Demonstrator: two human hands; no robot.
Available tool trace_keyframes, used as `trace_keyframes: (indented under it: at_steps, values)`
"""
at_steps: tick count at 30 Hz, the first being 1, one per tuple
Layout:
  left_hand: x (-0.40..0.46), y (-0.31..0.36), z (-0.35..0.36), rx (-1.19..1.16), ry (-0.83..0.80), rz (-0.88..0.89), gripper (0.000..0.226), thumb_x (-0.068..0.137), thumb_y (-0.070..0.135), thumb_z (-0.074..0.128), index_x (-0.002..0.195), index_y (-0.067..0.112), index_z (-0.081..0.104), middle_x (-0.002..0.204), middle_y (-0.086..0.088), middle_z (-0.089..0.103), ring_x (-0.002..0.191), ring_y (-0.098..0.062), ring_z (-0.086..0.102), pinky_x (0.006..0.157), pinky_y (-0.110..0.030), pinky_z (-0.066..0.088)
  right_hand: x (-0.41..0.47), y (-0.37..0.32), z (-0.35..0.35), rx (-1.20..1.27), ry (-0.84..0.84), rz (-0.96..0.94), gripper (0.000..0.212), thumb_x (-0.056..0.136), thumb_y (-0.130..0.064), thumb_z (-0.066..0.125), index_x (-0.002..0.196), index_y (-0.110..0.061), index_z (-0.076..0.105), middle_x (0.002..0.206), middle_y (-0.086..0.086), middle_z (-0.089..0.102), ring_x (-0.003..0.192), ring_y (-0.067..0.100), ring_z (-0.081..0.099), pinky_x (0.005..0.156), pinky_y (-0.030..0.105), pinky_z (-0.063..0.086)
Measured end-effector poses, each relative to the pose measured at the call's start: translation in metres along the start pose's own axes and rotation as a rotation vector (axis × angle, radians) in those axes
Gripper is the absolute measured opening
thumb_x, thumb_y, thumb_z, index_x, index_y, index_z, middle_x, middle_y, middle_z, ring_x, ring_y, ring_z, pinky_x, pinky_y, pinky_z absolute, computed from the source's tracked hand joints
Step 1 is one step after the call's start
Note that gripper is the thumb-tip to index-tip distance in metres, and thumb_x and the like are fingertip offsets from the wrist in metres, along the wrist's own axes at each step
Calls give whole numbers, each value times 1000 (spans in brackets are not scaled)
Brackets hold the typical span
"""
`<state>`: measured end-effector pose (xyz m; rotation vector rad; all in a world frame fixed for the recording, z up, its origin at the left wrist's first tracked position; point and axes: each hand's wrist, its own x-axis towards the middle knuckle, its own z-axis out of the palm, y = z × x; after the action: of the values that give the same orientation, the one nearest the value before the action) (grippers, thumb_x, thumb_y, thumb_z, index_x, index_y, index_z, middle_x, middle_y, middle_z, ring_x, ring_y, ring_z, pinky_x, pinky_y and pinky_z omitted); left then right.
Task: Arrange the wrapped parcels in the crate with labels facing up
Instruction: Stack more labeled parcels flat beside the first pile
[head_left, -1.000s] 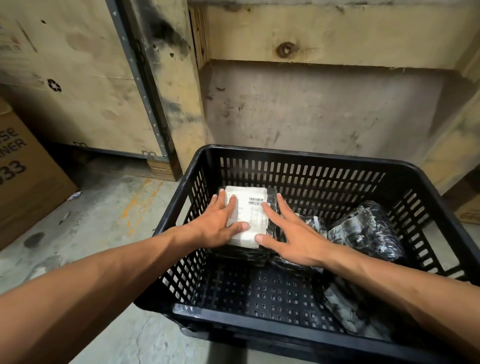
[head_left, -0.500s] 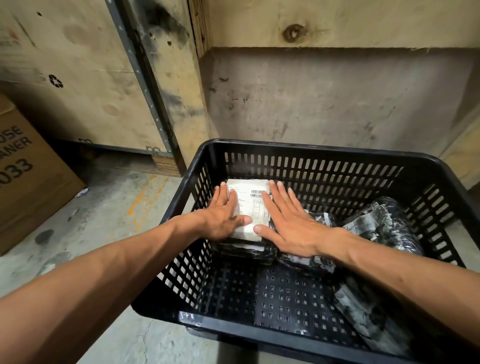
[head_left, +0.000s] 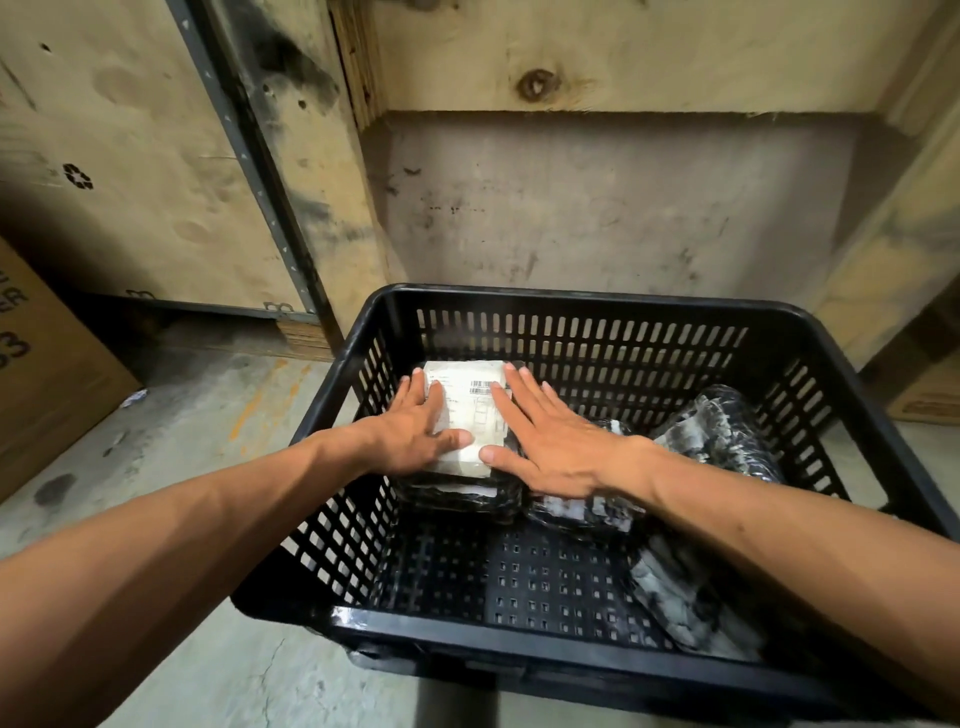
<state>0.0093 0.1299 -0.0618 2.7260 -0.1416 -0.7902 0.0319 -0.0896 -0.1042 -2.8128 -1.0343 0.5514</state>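
A black slotted plastic crate (head_left: 582, 306) stands on the concrete floor. In its far left corner lies a black-wrapped parcel with a white barcode label (head_left: 474, 410) facing up, on top of another wrapped parcel. My left hand (head_left: 415, 431) lies flat on the label's left side, fingers spread. My right hand (head_left: 550, 441) lies flat on its right side, palm down. A second wrapped parcel (head_left: 582, 512) sits under my right wrist. Two more shiny black parcels lean at the right wall (head_left: 727, 431) and near right corner (head_left: 680, 597), no labels showing.
Plywood crates (head_left: 130, 156) and a stained wall (head_left: 597, 208) close in behind the black crate. A brown cardboard box (head_left: 47, 364) stands at the left. Concrete floor (head_left: 182, 431) shows left of the crate. The crate's near left floor is bare.
Both hands have flattened and slid further onto the labelled parcel, the right one moving from its edge to lie on the label. The camera view shifted slightly.
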Motion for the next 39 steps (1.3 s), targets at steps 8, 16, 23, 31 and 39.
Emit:
trace_keyframes:
  at_steps: [8,16,23,31,39]
  values:
    - [3,50,16,48,376,415,68,96,37,67,152,8,43,157,-13,43,145,-26,39,121,-31,26,-65,72,-5,-41,-65,89,96,92,-84,21,163,-30,-15,170,3,-24,159,23,-8,119,35,-9]
    - [45,107,81,378,132,417,59,100,26,55,152,1,39,162,-20,31,141,-35,43,116,-43,41,-63,95,1,-20,-339,388,93,93,-81,30,165,-32,-4,172,8,-15,159,34,8,126,50,11]
    - [89,130,109,431,-173,161,106,93,53,66,157,-9,8,165,-30,-9,155,-45,-6,128,-48,-2,-35,93,11,15,-579,430,127,82,-71,67,159,-30,-25,162,8,-39,157,34,-12,125,54,-3]
    - [98,110,133,334,-63,237,89,99,45,57,157,-8,17,161,-31,-20,139,-39,-35,115,-48,-24,-25,103,35,0,-566,395,111,99,-26,68,160,-17,-24,165,17,-29,158,36,-3,126,42,11]
    - [78,112,121,126,13,263,80,104,31,55,162,5,5,169,-15,-8,157,-30,-9,123,-36,-2,-37,109,13,192,-521,325,98,100,-15,65,165,-27,-8,171,15,-18,147,38,40,118,37,40]
